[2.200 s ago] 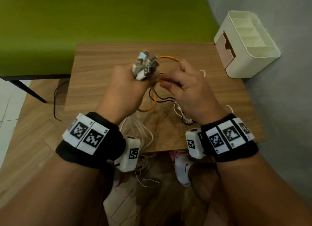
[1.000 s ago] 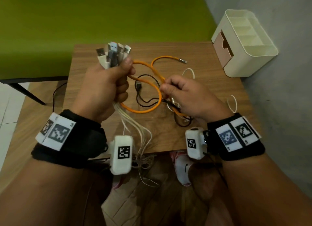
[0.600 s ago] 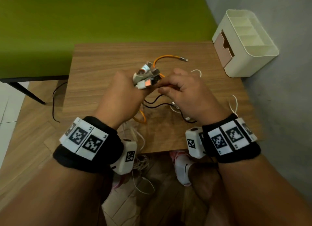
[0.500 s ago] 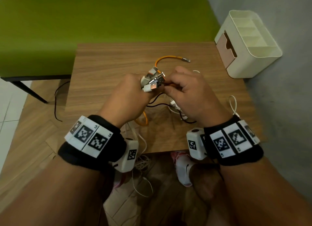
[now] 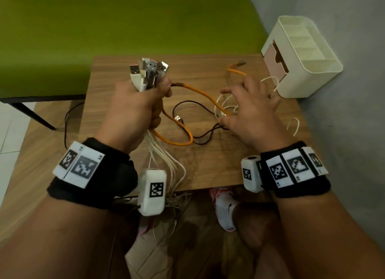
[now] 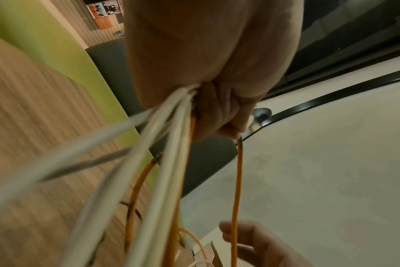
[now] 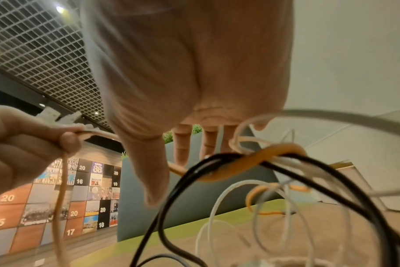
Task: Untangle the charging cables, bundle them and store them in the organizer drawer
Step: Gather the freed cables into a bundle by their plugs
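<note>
My left hand (image 5: 135, 107) grips a bunch of cable plugs (image 5: 149, 73), held upright above the wooden table (image 5: 208, 174). The bunch's white cables (image 5: 166, 162) hang from the fist over the table's near edge. An orange cable (image 5: 200, 93) runs from that fist, loops on the table and passes under my right hand (image 5: 250, 107). That hand hovers with fingers spread over a tangle of white cable loops (image 5: 226, 103) and holds nothing. A black cable (image 5: 193, 106) lies between the hands. In the left wrist view the fist closes on the white cables (image 6: 171, 126).
A cream organizer (image 5: 302, 55) stands at the table's far right corner, its pink drawer (image 5: 275, 58) facing left and slightly open. A green bench (image 5: 125, 18) lies beyond the table. A grey wall is on the right. A shoe (image 5: 226, 208) shows under the table.
The hands were together at the plugs; now my left hand has moved up and left with the bunch, and my right hand has let go and moved right, fingers spread.
</note>
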